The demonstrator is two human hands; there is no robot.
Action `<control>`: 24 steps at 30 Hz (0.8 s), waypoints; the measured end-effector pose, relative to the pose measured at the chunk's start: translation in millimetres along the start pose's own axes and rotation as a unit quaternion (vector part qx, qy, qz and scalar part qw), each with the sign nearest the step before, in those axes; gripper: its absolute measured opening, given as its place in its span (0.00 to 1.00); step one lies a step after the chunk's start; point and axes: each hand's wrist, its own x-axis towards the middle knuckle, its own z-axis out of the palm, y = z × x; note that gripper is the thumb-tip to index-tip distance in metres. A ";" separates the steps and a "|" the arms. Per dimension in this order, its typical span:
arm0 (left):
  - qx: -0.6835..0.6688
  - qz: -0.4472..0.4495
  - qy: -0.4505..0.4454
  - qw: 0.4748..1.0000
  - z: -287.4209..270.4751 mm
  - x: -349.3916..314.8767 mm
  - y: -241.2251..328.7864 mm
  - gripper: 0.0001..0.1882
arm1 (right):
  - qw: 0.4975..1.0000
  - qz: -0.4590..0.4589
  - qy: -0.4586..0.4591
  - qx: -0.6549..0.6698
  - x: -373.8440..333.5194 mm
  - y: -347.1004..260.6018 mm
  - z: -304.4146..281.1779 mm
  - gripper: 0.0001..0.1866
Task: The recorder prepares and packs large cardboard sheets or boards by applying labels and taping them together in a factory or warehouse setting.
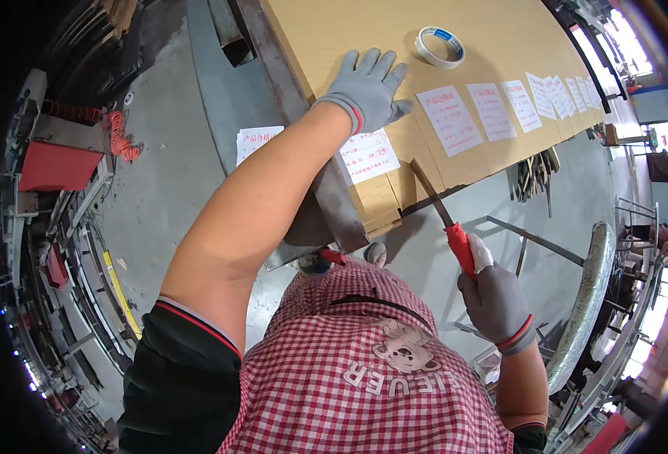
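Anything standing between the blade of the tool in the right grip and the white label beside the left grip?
Nothing visible: only bare cardboard separates the tip of the red-handled tool, held in the right grip, from the label's right edge. The left grip overlaps only the label's upper part.

Red-printed heading and smaller lines: white paper labels (450, 121) in a row on the cardboard (334, 30) and a loose sheet (260, 138). Dark handwriting, partly circled: nearer label (369, 160) by the left hand (364, 87). Pale capital lettering: checked apron (303, 371).
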 end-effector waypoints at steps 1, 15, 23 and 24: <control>-0.004 -0.001 0.000 1.000 0.4 -0.6 -0.5 0.35 | 1.000 -0.013 0.008 -0.008 1.1 -2.0 -2.0 0.30; 0.004 0.008 -0.020 1.000 -8.9 3.2 1.3 0.43 | 0.990 0.058 -0.068 -0.108 107.7 -38.7 3.7 0.11; 0.018 0.007 -0.031 0.999 -7.3 2.2 0.5 0.45 | 0.983 0.114 -0.126 -0.074 77.1 -21.2 7.9 0.15; 0.026 0.008 -0.031 0.999 -8.5 4.7 5.8 0.45 | 0.985 0.109 -0.116 -0.071 82.6 -19.1 7.8 0.14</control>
